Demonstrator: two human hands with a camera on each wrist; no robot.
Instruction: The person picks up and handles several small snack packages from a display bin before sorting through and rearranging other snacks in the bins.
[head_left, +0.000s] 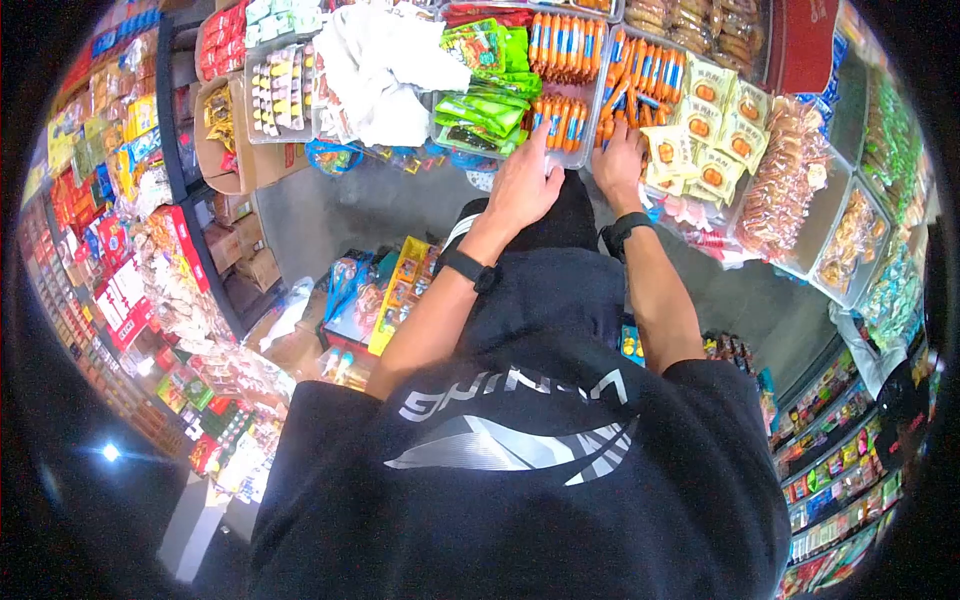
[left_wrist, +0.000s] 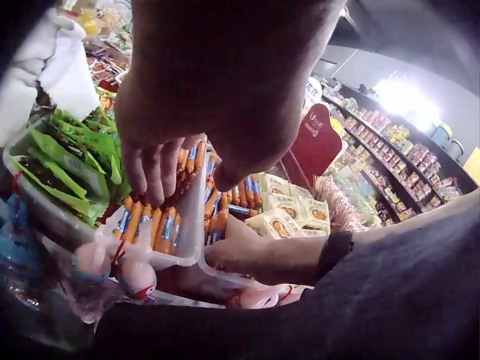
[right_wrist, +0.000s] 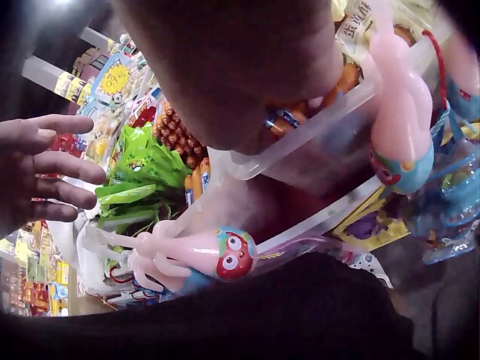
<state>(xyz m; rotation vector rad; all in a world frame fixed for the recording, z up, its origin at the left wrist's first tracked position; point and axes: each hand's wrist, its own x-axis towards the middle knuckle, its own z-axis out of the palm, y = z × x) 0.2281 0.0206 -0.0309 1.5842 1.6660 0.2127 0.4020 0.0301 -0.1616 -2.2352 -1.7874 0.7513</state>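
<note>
Orange-wrapped sticks (head_left: 567, 48) with blue labels fill a clear bin, and more sticks (head_left: 655, 70) lie in the bin to its right. Over the front of the first bin is my left hand (head_left: 525, 185), fingers spread and fairly straight, nothing visible in them; the left hand (right_wrist: 49, 169) shows the same in the right wrist view. My right hand (head_left: 620, 160) reaches into the front of the second bin, beside cream-coloured packets (head_left: 712, 130). In the left wrist view the fingertips of the right hand (left_wrist: 244, 251) are among the sticks, and their grip is hidden.
Green packets (head_left: 485, 110) and a white cloth (head_left: 385, 70) lie left of the sticks. Twisted clear bags (head_left: 785, 180) stand to the right. Pink balloon-like toys (right_wrist: 401, 97) hang at the bins' front edge. Boxes (head_left: 258, 268) and a yellow tray (head_left: 400, 295) are lower down at the left.
</note>
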